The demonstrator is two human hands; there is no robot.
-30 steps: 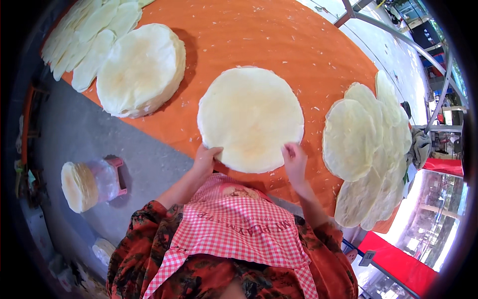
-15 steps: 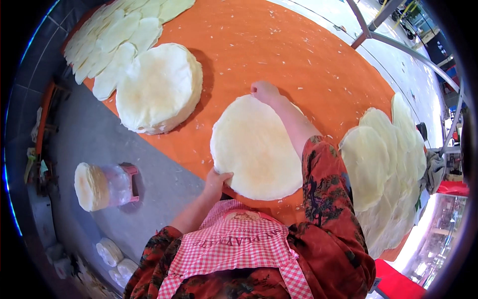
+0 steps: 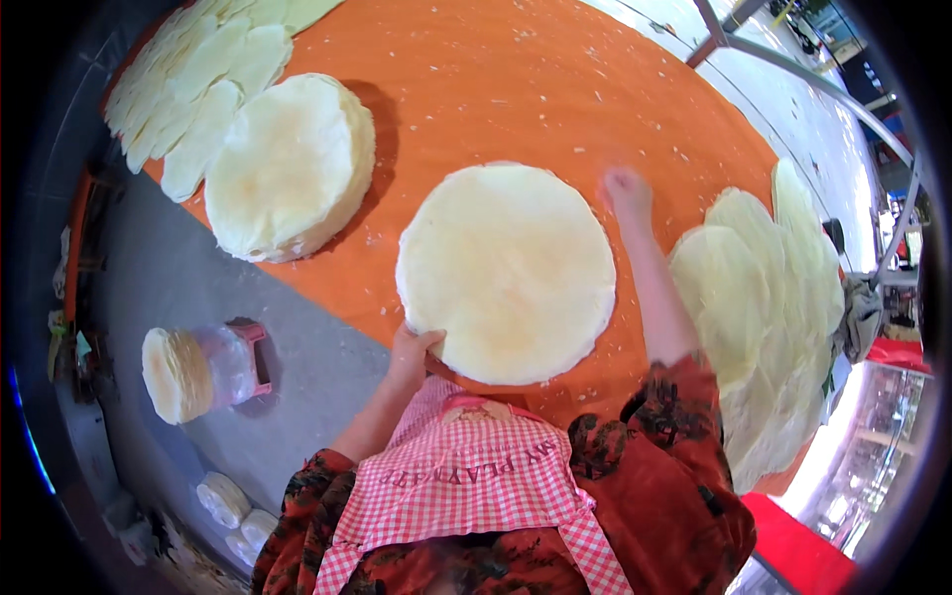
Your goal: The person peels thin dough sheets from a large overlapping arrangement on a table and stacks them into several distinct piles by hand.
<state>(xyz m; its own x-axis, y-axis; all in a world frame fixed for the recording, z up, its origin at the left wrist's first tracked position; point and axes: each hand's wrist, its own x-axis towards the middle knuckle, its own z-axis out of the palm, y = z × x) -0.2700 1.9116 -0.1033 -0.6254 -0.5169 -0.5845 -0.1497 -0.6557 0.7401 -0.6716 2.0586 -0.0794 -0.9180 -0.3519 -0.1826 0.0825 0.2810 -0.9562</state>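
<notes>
In front of me a pale round flatbread (image 3: 508, 273) lies over the orange tabletop, with faint toasted patches on its face. My left hand (image 3: 409, 355) pinches its lower left edge, thumb on top and the fingers hidden underneath. To the right of the flatbread, over the orange surface, my right hand (image 3: 630, 193) is raised, apart from the bread and slightly smeared by motion. Its fingers are curled closed; whether anything is in them cannot be made out.
A thick stack of round flatbreads (image 3: 290, 167) stands at the left. Overlapping sheets (image 3: 203, 79) spread beyond it, and more overlapping sheets (image 3: 749, 307) cover the right side. Crumbs dot the orange tabletop (image 3: 496, 89). On the floor, another stack (image 3: 177, 377) sits beside a pink stool (image 3: 256, 359).
My right hand has left the flatbread's far edge and moved right, uncovering its right side. The left hand still pinches the lower left edge. The whole view has shifted slightly.
</notes>
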